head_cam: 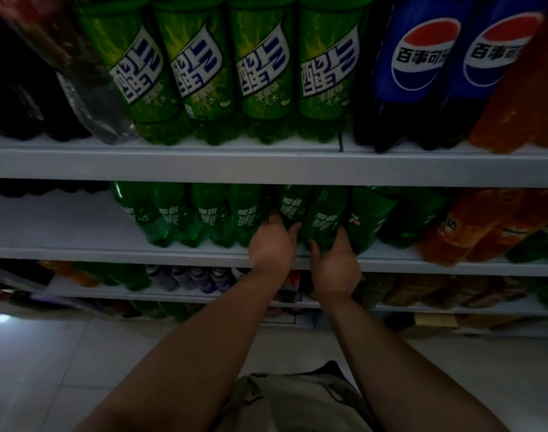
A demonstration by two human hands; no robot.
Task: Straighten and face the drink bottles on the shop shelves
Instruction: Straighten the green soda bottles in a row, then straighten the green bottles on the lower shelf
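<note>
While the person is working the middle shelf, the left hand is gripping one green bottle and the right hand is gripping the neighbour bottle, so facing looks underway, probably needing a label-forward twist next, flush with the row.

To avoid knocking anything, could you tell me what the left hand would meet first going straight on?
Likely the green bottle that the left hand grips; behind it is too dark to tell.

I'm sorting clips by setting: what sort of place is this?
Probably a small shop's drinks aisle: tiered white shelves, rows of green bottles and cola bottles, labels facing out.
</note>
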